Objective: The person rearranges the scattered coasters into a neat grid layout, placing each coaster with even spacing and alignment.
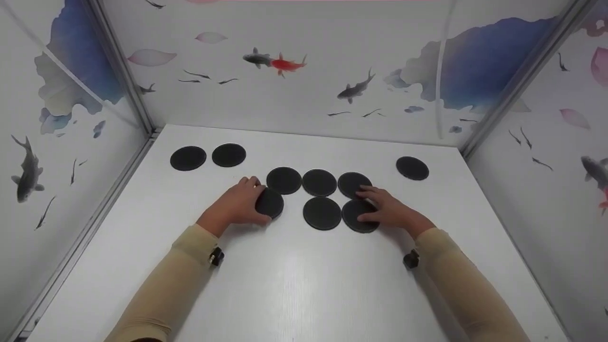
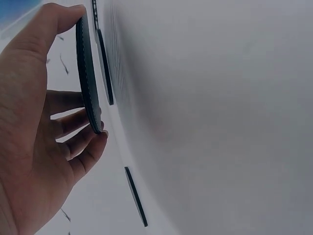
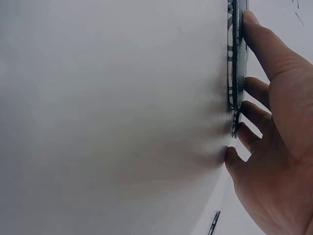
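My left hand [image 1: 241, 203] holds a round black coaster [image 1: 270, 205] with a stitched rim. In the left wrist view, the thumb is at one end of this coaster [image 2: 86, 73] and the fingertips are at the other, with the coaster tilted a little off the table. My right hand [image 1: 390, 209] rests on the lower right coaster [image 1: 357, 219], its thumb laid over the face. Other fingertips of that hand reach the coaster above [image 1: 352, 183]. A further coaster [image 1: 322, 213] lies just left of the right hand's one, across a gap from the held coaster.
Two more coasters [image 1: 284, 180] [image 1: 319, 183] continue the upper row. Another pair [image 1: 188, 158] [image 1: 229, 155] lies at the back left, and a single coaster [image 1: 412, 168] at the back right. Fish-printed walls [image 1: 304, 104] enclose the white table [image 1: 294, 285] at the back and sides.
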`<state>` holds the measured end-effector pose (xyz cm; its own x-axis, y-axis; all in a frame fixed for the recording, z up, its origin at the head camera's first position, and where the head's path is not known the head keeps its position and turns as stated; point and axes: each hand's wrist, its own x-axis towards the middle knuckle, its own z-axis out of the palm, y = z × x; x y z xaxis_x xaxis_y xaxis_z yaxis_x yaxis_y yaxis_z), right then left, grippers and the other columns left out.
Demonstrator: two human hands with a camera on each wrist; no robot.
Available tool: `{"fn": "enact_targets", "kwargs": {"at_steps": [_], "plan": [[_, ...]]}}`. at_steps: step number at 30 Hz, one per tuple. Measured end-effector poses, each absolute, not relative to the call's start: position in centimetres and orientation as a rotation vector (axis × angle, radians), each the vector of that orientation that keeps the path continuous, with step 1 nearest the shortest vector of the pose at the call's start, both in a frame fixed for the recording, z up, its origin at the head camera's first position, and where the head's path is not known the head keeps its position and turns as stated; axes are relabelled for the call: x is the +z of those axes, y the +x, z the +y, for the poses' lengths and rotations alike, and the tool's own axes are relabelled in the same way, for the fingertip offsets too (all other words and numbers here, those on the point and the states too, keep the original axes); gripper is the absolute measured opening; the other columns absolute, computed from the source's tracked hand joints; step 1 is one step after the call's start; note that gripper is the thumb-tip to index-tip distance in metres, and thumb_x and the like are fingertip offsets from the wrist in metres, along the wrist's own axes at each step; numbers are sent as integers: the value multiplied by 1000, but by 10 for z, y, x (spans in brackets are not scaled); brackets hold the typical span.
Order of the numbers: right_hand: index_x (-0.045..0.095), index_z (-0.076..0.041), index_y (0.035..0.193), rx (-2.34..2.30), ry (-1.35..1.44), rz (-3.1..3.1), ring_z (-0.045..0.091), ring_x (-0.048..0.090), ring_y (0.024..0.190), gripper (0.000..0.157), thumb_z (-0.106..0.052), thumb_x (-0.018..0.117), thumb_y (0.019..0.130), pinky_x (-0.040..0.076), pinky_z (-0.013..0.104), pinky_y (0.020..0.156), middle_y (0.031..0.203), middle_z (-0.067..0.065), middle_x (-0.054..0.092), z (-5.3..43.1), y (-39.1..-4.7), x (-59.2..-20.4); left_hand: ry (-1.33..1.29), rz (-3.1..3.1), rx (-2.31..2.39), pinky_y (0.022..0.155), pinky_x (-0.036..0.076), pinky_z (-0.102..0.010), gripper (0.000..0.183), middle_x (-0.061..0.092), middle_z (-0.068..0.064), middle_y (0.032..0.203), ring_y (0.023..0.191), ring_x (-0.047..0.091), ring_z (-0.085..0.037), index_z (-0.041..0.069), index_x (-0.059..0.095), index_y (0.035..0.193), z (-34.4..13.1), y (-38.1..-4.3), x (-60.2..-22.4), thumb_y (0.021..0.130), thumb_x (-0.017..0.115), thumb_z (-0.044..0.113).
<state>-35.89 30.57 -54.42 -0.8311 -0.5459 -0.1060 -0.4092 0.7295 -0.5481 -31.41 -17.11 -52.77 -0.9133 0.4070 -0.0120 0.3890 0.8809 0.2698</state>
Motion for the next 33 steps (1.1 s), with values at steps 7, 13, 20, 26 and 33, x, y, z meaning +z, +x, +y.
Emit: {"fn": "enact_targets", "kwargs": {"at_steps": [7,13,20,26,33], "plan": [[49,-11,167,-747,-743,2677,44,18,167,86,-45,86,98,20,65,133,181,14,28,304,-358,-543,685,2973,365,113,51,-51,106,53,-19,152,133,51,-34,-2,55,158,-155,-314,-529,80,85,64],[50,-9,166,-757,-768,2680,46,20,166,85,-45,86,98,21,66,132,180,17,30,305,-358,-544,712,2962,337,113,52,-50,107,51,-21,155,134,52,-35,-3,53,159,-144,-313,-530,81,84,63],[49,-13,168,-772,-716,2661,43,17,167,88,-48,87,97,19,65,133,181,12,27,307,-358,-545,737,2978,303,113,53,-51,107,51,-24,155,133,53,-37,-5,54,158,-132,-311,-529,83,86,63],[50,-12,167,-770,-734,2669,43,19,167,87,-47,88,96,20,64,133,181,12,29,307,-359,-546,758,2962,263,114,52,-51,107,52,-24,153,134,53,-37,-5,53,158,-125,-312,-529,83,86,64],[50,-10,167,-760,-742,2673,44,20,167,88,-46,87,96,21,64,132,180,14,29,306,-359,-545,742,2955,266,116,51,-50,107,49,-23,158,138,52,-37,-3,52,161,-121,-312,-529,84,86,64]]}}
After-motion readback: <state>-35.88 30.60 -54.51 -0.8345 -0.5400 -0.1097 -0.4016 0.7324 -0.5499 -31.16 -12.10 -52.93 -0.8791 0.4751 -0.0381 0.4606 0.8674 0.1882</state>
